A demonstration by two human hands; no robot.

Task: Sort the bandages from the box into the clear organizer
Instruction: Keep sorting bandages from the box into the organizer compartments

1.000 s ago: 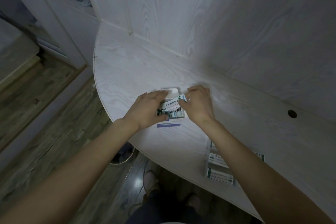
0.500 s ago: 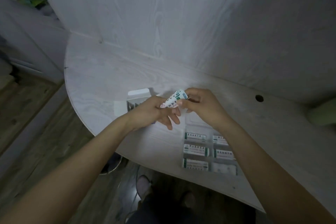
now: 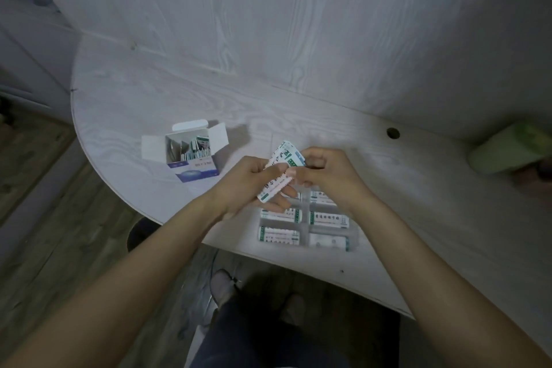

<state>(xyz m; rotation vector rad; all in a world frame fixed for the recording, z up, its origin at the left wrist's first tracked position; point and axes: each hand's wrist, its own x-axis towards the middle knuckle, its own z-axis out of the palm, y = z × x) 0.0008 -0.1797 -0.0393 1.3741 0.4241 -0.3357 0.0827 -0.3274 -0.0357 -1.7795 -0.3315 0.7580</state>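
Both hands — left hand (image 3: 254,185), right hand (image 3: 325,172) — now pinch bandages (image 3: 279,172) lower over organizer (image 3: 354,228).

Both my forearms reach forward and meet in front of me. My left hand (image 3: 254,185) lies palm-up, thumb pressed across the bandages (image 3: 277,175). My right hand (image 3: 324,172), knuckles up, pinches their upper end with curled fingers (image 3: 301,172).
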